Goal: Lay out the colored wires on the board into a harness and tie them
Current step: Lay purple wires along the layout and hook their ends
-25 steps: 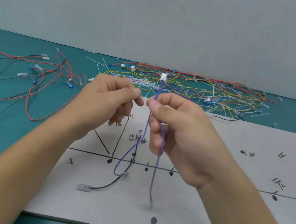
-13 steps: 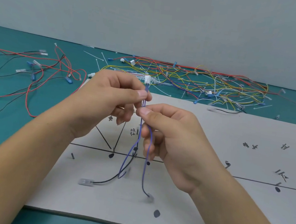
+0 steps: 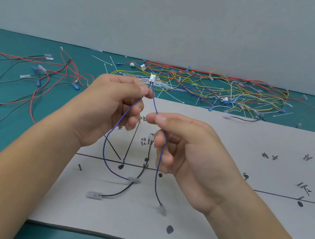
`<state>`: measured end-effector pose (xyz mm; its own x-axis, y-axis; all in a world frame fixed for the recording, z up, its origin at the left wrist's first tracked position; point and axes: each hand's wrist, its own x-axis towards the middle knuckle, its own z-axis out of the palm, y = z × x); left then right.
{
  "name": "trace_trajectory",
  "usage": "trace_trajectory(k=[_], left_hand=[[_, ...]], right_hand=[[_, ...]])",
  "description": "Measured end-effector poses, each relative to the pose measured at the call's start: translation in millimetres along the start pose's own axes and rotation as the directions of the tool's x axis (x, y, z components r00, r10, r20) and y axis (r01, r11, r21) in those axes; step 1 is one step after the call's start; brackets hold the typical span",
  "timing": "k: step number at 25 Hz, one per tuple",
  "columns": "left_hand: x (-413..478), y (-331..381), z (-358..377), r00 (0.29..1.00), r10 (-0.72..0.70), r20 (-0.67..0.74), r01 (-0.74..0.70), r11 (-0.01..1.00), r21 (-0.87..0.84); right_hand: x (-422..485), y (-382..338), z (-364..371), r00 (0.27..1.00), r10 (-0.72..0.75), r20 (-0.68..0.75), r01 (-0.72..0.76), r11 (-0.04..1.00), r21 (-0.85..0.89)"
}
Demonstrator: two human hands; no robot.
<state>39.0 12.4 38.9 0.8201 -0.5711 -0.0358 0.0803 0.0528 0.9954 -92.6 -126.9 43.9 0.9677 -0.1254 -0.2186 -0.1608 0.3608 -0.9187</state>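
Centre of frame, above the board (image 3: 239, 220): purple two-strand wire (image 3: 104, 148) is held up, white connector (image 3: 152, 78) at the top.
Left hand (image 3: 109, 111): closed in a thumb-and-forefinger pinch on the strands just below the connector.
Right hand (image 3: 194, 154): one strand is pinched between thumb and forefinger, lower down; the other fingers are curled.
Strand ends: both are hung over the board, each tipped with a clear terminal; contact with the board cannot be told.
Lower centre of board: black wire (image 3: 121, 192) is laid along the drawn lines.
Upper right: mixed-colour wire pile (image 3: 217, 87) is heaped on the teal table (image 3: 12, 40).
Upper left: red and black wires (image 3: 38, 75) are spread out.
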Motion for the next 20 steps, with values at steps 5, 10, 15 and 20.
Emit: trace_trajectory(k=[5,10,15,20], left_hand=[[1,-4,-2,0.998,-0.060,-0.027,0.062,0.994,0.092],[7,-10,-10,0.982,-0.016,-0.190,0.078,0.943,0.323],[11,-18,-9,0.954,0.106,-0.280,0.075,0.820,0.568],[11,-23,-5,0.940,0.183,-0.289,0.069,0.725,0.685]], right_hand=[[1,1,-2,0.998,-0.039,-0.058,0.041,0.998,0.041],[1,4,-1,0.995,-0.070,-0.068,0.069,0.997,-0.018],[4,7,1,1.000,0.004,-0.030,-0.007,0.995,-0.098],[7,14,4,0.999,0.016,-0.039,-0.026,0.964,-0.266]])
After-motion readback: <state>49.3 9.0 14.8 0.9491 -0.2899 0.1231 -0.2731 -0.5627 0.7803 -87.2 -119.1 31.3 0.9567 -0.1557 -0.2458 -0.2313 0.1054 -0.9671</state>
